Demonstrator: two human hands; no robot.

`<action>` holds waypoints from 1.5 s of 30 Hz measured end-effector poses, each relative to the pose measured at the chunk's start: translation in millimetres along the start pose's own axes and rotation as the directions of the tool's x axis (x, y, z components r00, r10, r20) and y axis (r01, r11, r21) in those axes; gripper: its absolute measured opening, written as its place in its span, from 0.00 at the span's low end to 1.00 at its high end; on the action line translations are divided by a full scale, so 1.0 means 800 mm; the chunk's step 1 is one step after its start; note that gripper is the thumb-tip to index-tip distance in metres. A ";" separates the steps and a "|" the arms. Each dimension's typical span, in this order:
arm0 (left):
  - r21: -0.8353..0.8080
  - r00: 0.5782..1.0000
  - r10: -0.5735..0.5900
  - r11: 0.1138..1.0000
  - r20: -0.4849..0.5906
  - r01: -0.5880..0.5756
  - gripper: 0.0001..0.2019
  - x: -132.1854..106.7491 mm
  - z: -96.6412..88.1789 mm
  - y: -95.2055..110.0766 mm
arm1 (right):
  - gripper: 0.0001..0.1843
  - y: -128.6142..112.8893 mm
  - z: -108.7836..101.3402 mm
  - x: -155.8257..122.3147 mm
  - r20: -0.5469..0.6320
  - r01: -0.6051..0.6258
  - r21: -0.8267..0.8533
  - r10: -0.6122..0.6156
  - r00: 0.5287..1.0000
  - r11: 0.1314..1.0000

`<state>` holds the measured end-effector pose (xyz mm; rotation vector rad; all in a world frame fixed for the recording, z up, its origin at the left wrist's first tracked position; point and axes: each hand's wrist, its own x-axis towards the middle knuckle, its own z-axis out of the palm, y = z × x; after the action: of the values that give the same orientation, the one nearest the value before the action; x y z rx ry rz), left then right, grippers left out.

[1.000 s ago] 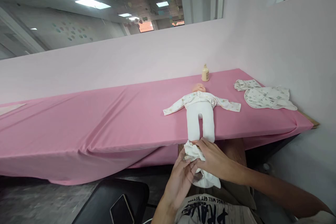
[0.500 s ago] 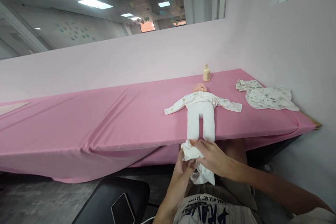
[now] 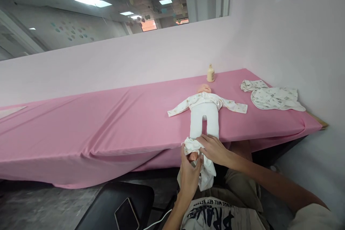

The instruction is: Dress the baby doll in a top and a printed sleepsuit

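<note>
A baby doll [image 3: 204, 110] lies on its back on the pink-covered table, its legs towards me. It wears a white printed long-sleeved top [image 3: 205, 97] with the sleeves spread, and white covering on its legs. At the table's front edge, my left hand [image 3: 188, 175] grips a bunched white baby garment [image 3: 192, 145] by the doll's foot. A skin-coloured doll foot [image 3: 193, 156] shows in the garment's opening. My right hand [image 3: 215, 149] pinches the same garment from the other side. The rest of the cloth hangs down over my lap.
A cream pump bottle [image 3: 210, 73] stands behind the doll's head. Printed baby clothes [image 3: 277, 97] lie at the table's right end. On a black chair [image 3: 99, 205] at lower left rests a phone [image 3: 126, 215], with a white cable nearby.
The bunched garment has been opened and drawn back, so the doll's foot now shows through it. My left hand has turned around it; my right hand has moved slightly upward.
</note>
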<state>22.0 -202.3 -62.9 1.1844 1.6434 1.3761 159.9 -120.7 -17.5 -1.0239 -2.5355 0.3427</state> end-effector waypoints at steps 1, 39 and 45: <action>0.073 1.000 0.016 0.997 -0.016 -0.015 0.38 0.001 0.003 -0.004 | 0.11 0.001 0.000 0.002 -0.010 0.010 -0.016 -0.010 1.000 1.000; 0.347 0.659 0.498 0.581 0.564 -0.736 0.24 0.139 -0.014 0.131 | 0.14 0.014 0.016 -0.076 -0.061 -0.375 0.601 0.508 0.859 0.706; 0.308 0.445 0.016 0.699 0.895 -0.645 0.11 0.224 0.028 0.180 | 0.27 0.024 0.094 -0.068 0.113 -0.306 0.788 0.363 0.925 0.534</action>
<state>9.5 -23.4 82.1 2.2582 1.0769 0.1617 175.1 -151.5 -105.6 -1.0719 -1.7224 1.3880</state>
